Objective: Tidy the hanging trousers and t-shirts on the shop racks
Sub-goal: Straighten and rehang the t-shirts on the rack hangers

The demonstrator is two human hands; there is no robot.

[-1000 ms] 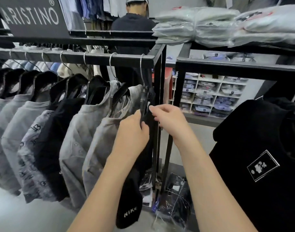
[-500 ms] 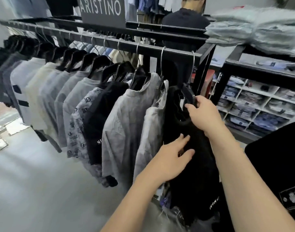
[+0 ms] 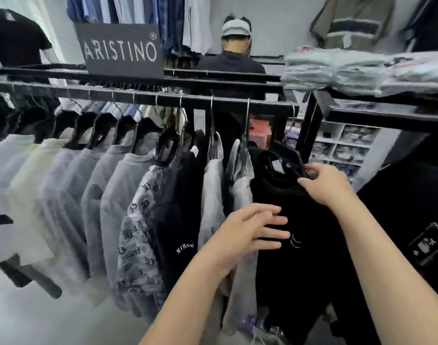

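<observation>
- Our right hand (image 3: 327, 185) is curled over the neckline and shoulder of the black t-shirt (image 3: 300, 270), thumb on the front and fingers wrapped over the top edge, so it has a firm hold of the cloth there.
- Our left hand (image 3: 252, 227) is spread flat, fingers straight and slightly apart, resting on the chest of the same black t-shirt; it grasps nothing.
- That black t-shirt hangs last at the right end of the rail (image 3: 163, 98), below and between our two hands, its collar tilted towards us.
- Just left of it, touching our left wrist, hangs a grey t-shirt (image 3: 241, 192), then a second grey one beside that.
- Further left come a black Nike t-shirt (image 3: 178, 207), a patterned t-shirt (image 3: 141, 232) and a row of pale t-shirts (image 3: 63, 195), all on dark hangers, blurred towards the edge.
- Above the rail stands a dark ARISTINO sign (image 3: 121, 48).
- Behind the rack a person (image 3: 235, 61) in a cap faces away.
- To the right, folded packs (image 3: 349, 70) lie on a second rack, with white shelves (image 3: 344, 145) beyond.
</observation>
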